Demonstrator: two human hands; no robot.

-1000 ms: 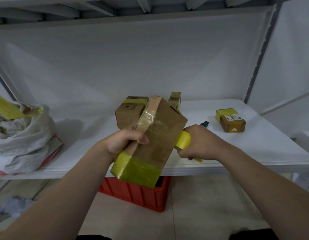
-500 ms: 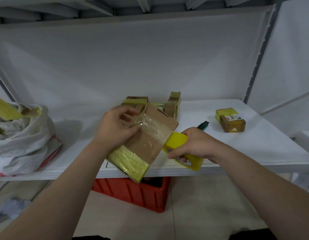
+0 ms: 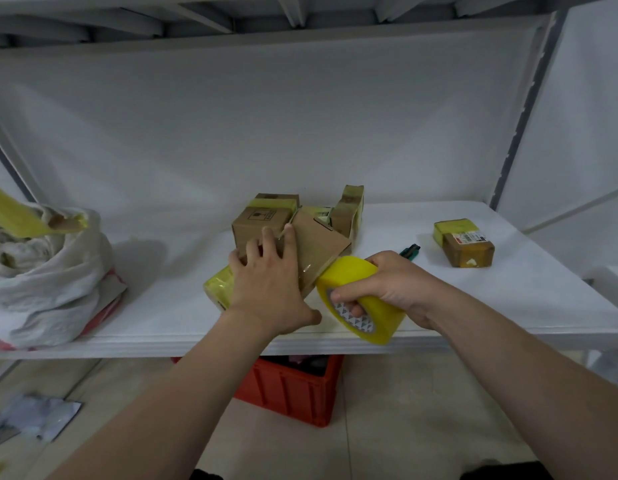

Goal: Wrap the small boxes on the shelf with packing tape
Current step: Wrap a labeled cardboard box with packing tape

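Left hand (image 3: 269,282): spread flat, pressing the box (image 3: 321,244) onto the shelf (image 3: 508,289).
Right hand (image 3: 394,282): grasping the tape roll (image 3: 356,275), fingers through its core.
Tape roll: touching the box.

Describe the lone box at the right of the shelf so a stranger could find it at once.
Start at the white shelf and look toward its right end, past the right hand gripping the yellow tape roll. The small box lies there alone, brown with one yellow-taped end and a white label.
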